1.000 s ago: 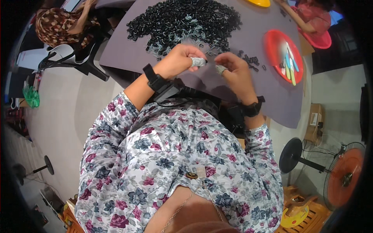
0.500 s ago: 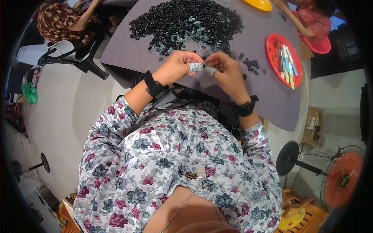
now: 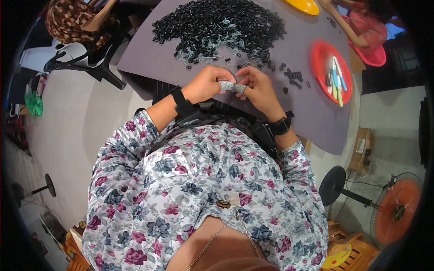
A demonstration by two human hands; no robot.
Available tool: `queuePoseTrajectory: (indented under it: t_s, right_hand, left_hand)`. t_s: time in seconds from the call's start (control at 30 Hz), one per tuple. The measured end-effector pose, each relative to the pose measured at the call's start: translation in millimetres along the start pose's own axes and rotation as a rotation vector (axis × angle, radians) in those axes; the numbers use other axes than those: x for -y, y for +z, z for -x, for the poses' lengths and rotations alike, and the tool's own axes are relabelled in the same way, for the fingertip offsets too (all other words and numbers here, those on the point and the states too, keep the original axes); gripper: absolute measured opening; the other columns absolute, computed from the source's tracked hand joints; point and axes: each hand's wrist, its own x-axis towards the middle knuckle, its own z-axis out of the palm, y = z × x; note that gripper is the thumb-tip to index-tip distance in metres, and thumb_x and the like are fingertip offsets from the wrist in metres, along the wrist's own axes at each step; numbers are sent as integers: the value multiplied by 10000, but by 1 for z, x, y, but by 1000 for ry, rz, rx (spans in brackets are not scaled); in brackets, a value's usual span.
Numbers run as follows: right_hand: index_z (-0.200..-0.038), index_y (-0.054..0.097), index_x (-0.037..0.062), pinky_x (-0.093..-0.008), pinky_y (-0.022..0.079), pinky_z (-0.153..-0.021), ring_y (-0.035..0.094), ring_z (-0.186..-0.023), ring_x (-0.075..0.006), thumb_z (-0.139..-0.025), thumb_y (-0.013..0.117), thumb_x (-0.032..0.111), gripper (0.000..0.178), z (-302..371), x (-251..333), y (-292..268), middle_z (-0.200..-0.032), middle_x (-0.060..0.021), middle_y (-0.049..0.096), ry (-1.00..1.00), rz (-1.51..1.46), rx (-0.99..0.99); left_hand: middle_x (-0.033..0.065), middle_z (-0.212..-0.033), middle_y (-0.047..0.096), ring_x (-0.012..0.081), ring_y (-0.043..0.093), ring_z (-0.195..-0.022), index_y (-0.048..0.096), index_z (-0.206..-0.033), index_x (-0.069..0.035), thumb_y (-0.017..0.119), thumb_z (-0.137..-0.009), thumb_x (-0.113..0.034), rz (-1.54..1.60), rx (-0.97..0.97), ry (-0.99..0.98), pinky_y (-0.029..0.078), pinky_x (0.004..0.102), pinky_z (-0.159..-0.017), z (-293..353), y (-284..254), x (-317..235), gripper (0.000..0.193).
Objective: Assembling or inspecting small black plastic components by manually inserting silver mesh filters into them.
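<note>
My left hand (image 3: 209, 84) and my right hand (image 3: 254, 86) meet over the near edge of the table, thumbs tip to tip. Greyish wrapping covers both thumbs. The fingers of each are pinched together; whatever lies between them is too small and too hidden to name. Just beyond them spreads a big heap of small black pieces (image 3: 217, 27). Pale thin pieces (image 3: 214, 45) are mixed into its near side. To the right of my right hand lie several loose black pieces (image 3: 294, 76).
A red tray (image 3: 319, 77) on the table's right side holds knife-like tools with coloured handles (image 3: 335, 83). A yellow plate (image 3: 305, 5) sits at the far edge. Two other people (image 3: 74, 22) are at the far left and far right. A fan (image 3: 398, 212) stands lower right.
Both hands have drawn slightly nearer to my body and closer together. A small dark piece that showed between the fingertips is now hidden.
</note>
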Motion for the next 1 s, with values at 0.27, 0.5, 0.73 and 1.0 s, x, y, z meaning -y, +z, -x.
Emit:
queuePoseTrajectory:
  t_s: [0.27, 0.5, 0.73, 1.0]
  right_hand:
    - [-1241, 579, 18, -240, 552, -643, 689, -755, -130, -882, 606, -13, 362, 0, 10, -4, -932, -89, 700, 101, 31, 9]
    - [-1084, 694, -14, -411, 547, -811, 704, -894, -339, -834, 628, 13, 259, -13, 38, -77, -967, -198, 718, -191, 925, -371]
    - [-1055, 676, 18, -487, 522, -823, 653, -956, -428, -776, 608, -51, 296, -34, 17, -84, -958, -227, 687, -189, 1049, -262]
    - [-1041, 636, 11, -379, 499, -731, 627, -781, -329, -768, 558, -87, 301, -22, 17, -89, -823, -165, 622, -96, 851, -243]
  left_hand:
    - [-20, -865, 672, 39, 568, -718, 703, -1046, -8, 565, -923, 44, 82, 33, -39, 458, 206, -644, -3, -4, 1, 192]
    - [11, -977, 700, 64, 647, -811, 689, -1085, -19, 569, -949, 14, 222, 48, -86, 551, 217, -747, -10, -19, 10, 185]
    - [22, -976, 695, 73, 661, -806, 686, -1080, -17, 551, -972, -10, 349, 21, -129, 586, 234, -746, -11, -23, 10, 172]
    - [16, -944, 693, 70, 654, -768, 683, -1073, -18, 566, -964, -23, 337, 14, -114, 585, 234, -726, -10, -21, 11, 160]
